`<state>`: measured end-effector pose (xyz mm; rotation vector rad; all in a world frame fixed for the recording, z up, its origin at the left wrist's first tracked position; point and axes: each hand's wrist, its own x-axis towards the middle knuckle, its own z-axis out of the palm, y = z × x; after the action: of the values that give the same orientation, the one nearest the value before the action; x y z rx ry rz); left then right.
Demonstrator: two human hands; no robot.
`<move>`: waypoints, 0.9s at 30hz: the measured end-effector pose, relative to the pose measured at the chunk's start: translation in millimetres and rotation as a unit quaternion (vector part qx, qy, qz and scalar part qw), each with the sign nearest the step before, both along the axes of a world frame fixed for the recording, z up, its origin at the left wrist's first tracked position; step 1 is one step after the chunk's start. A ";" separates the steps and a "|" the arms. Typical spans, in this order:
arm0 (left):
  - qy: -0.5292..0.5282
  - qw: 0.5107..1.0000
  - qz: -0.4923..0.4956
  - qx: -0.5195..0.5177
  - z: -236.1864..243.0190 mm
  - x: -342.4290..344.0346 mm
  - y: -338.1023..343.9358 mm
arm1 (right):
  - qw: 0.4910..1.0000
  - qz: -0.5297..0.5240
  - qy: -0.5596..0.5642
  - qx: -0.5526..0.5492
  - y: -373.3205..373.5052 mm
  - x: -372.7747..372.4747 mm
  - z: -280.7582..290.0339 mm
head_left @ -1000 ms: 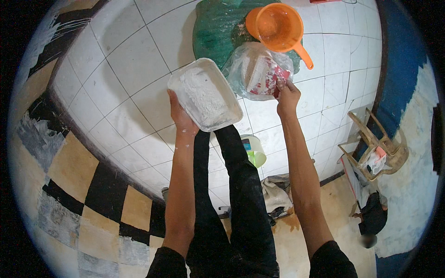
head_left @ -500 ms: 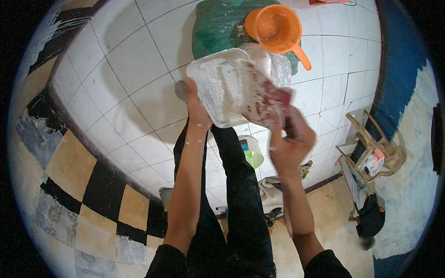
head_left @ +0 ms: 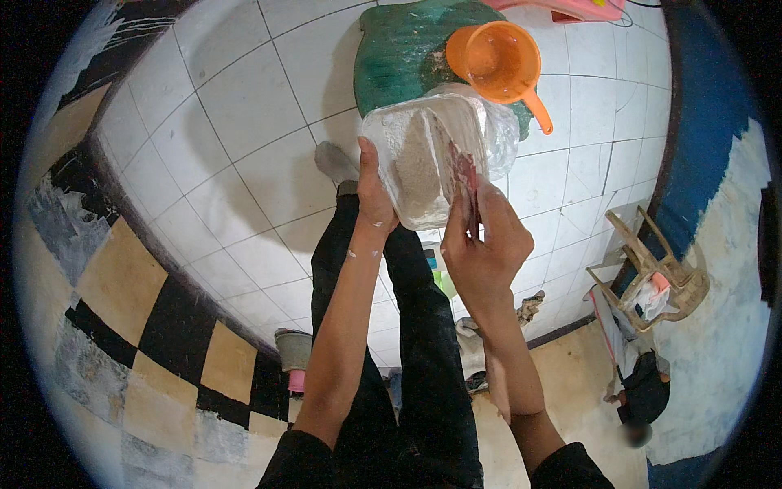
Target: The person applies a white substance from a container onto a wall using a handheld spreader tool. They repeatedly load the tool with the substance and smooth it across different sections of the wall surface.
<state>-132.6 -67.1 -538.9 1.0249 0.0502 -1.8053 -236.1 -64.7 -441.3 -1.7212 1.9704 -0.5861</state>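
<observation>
My left hand (head_left: pixel 375 187) grips the left side of a white rectangular plastic tray (head_left: pixel 381 124) holding pale powdery material (head_left: pixel 413 167). My right hand (head_left: pixel 493 236) is closed on a red scraper (head_left: pixel 468 171) smeared with white, angled down into the tray's right side. The scraper's blade is hard to make out against the powder. Behind the tray, a crumpled clear plastic bag (head_left: pixel 503 138) lies on a green stool-like surface (head_left: pixel 387 57), beside an orange dipper (head_left: pixel 498 63).
A pink object (head_left: pixel 586 10) with a cord sits at the top. A worn plastic chair (head_left: pixel 683 285) stands by the right wall, near a person (head_left: pixel 643 391) in dark clothing. A bucket (head_left: pixel 293 352) and green container (head_left: pixel 442 284) lie beyond my legs.
My left hand and the tray have moved right. My right hand has brought the scraper from the plastic bag into the tray and turned it more upright.
</observation>
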 end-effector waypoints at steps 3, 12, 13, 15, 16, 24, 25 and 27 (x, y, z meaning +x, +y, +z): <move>0.009 1.000 0.001 -0.022 -4.3 2.5 1.9 | 0.999 -0.015 -0.001 0.046 -3.6 -2.4 0.7; 0.046 0.999 0.015 -0.003 -2.5 12.5 1.8 | 0.999 -0.040 -0.017 0.030 -16.7 -26.0 -9.7; 0.038 0.999 0.012 -0.011 -2.1 12.1 1.9 | 0.997 -0.054 -0.037 0.048 -18.4 -26.0 -7.6; 0.050 0.999 0.019 0.002 -2.4 10.9 1.4 | 0.990 -0.081 -0.079 0.081 -21.7 -26.2 -4.6; 0.056 0.998 0.022 0.009 -2.8 10.0 0.9 | 0.992 -0.072 -0.073 0.074 -23.0 -29.5 -7.5; 0.050 0.998 0.012 0.022 0.4 4.4 -3.9 | 0.997 -0.053 -0.052 0.037 -28.1 -49.1 -14.1; 0.037 0.999 0.016 0.020 -2.5 5.4 -3.7 | 0.998 -0.033 -0.048 -0.008 -31.1 -58.7 -17.5; 0.018 0.998 0.026 0.058 -5.3 11.1 -5.4 | 0.992 -0.118 -0.033 -0.013 -41.5 -100.1 -26.8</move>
<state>-121.5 -72.6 -544.2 1.0621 0.2044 -1.7897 -336.2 -106.2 -468.1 -1.4734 2.1417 -0.7421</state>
